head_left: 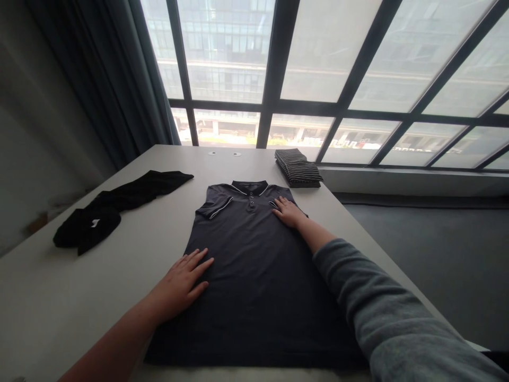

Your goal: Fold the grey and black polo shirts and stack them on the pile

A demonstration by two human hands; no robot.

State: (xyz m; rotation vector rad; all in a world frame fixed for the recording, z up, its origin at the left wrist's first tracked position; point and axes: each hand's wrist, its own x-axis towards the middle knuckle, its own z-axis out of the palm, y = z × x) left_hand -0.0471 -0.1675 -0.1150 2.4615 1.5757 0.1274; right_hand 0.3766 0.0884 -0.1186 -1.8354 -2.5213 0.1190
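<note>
A dark grey polo shirt [254,265] lies spread front side up, its collar toward the window and its hem toward me. White piping edges the collar and sleeve cuffs, and the short sleeves are folded in over the front. My left hand [183,281] rests flat on the shirt's left edge, fingers spread. Up near the right sleeve, my right hand [289,213] lies flat with its fingers stretched over the cuff. Neither hand grips the cloth.
The white table [143,276] carries a crumpled black garment [119,204] at left and folded striped clothes [299,167] at the far right edge. Two small white discs [237,154] sit at the back. Beyond are a window and a dark curtain [115,79].
</note>
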